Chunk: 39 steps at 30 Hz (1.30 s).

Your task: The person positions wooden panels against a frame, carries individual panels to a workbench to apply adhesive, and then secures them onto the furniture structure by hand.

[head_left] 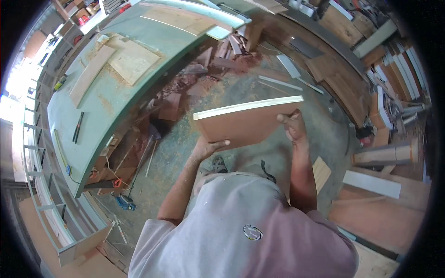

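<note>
A reddish-brown wooden panel [243, 126] with a pale, light-coloured long edge is held up in front of me, above the floor. My left hand [209, 147] grips its near left part, the thumb lying over the broad face and the other fingers hidden beneath. At the right end, my right hand [294, 125] is closed on the panel near the pale edge, thumb against the brown face. The panel tilts slightly, its right end farther from me. Both hands look dusty.
A green-topped workbench [104, 104] at left carries thin boards [134, 60], sawdust, a dark pen-like tool [78, 127] and a tape measure [68, 170]. Wood scraps [174, 104] lie under its edge. A blue power tool [125, 202] rests on the floor. Stacked boards [375, 204] stand at right.
</note>
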Tool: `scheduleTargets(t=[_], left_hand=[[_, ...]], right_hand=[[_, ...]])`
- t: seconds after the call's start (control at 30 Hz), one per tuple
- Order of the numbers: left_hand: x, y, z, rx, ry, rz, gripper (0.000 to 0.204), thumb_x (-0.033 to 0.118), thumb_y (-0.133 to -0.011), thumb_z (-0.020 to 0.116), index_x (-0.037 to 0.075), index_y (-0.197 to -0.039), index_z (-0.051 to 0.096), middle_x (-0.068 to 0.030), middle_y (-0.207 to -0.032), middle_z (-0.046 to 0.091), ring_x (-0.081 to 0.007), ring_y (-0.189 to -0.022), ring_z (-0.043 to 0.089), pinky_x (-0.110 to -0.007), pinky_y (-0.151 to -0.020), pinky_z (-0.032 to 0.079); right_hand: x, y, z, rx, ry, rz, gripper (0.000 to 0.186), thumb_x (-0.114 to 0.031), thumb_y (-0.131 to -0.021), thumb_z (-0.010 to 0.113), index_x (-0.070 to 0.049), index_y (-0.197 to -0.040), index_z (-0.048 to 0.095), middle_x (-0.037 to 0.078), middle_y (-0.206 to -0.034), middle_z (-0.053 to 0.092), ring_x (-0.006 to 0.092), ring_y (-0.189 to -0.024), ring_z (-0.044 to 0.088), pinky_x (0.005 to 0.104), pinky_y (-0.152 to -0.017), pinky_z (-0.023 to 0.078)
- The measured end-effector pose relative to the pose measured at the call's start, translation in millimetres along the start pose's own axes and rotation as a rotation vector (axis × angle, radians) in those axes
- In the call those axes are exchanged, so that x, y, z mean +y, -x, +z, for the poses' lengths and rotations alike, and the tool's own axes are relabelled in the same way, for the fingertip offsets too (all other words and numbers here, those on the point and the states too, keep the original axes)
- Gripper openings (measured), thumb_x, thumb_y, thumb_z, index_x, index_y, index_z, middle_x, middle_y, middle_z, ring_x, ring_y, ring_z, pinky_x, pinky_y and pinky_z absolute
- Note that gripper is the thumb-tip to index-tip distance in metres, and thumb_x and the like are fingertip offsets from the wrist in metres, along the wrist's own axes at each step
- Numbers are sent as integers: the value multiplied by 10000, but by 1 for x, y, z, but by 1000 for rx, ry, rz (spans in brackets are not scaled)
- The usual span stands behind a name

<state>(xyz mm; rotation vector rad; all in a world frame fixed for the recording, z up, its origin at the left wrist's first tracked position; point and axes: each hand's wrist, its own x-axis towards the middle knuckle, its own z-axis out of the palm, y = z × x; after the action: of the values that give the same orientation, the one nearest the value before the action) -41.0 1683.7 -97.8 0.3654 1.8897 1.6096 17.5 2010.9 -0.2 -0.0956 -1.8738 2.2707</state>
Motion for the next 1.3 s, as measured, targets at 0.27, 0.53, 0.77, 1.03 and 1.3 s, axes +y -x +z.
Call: scheduleTargets(t=[0.27, 0.53, 0.77, 1.03, 1.3], left_hand=[[81, -57, -31, 398, 294, -5, 493, 255, -811, 851, -19, -1175, 665, -95, -1091, 724, -176, -1015, 673, -341, -923, 533], [95, -166, -114, 914, 605, 83, 413, 226, -872, 784, -31, -1173, 665, -57, -1018, 684, -152, -856, 637, -304, -781, 504], [64, -206, -217, 1089, 1053, 441, 486, 275, -1005, 643, 0, -1384, 515, -115, -1364, 593, -268, -1218, 589, -439, -1018, 504], [6, -236, -322, 1326, 1373, 335, 428, 365, -1033, 567, 21, -1287, 572, -137, -1265, 634, -295, -1195, 611, -468, -1017, 535], [1, -309, -365, 1409, 1030, 90, 430, 398, -1039, 542, 27, -1253, 578, -130, -1252, 634, -275, -1166, 624, -443, -999, 554]], right_hand=[[-6, -192, 41, -40, -185, -24, 644, -285, -889, 785, -1, -1386, 491, 70, -1263, 602, 180, -1135, 589, 334, -996, 449], [48, -358, 38, -169, -165, 146, 583, -276, -968, 649, -40, -1456, 434, 160, -1372, 576, 292, -1238, 592, 427, -1086, 438], [180, -402, -70, -36, 35, 604, 367, -219, -959, 642, -44, -1272, 565, 115, -1104, 686, 246, -934, 697, 381, -806, 574], [354, -325, -257, 104, 351, 1014, 258, -197, -933, 658, -24, -1123, 632, 102, -890, 645, 239, -761, 642, 387, -615, 519], [392, -214, -331, 225, 368, 1275, 220, -161, -947, 629, 49, -1001, 669, 113, -682, 571, 238, -566, 557, 415, -461, 454]])
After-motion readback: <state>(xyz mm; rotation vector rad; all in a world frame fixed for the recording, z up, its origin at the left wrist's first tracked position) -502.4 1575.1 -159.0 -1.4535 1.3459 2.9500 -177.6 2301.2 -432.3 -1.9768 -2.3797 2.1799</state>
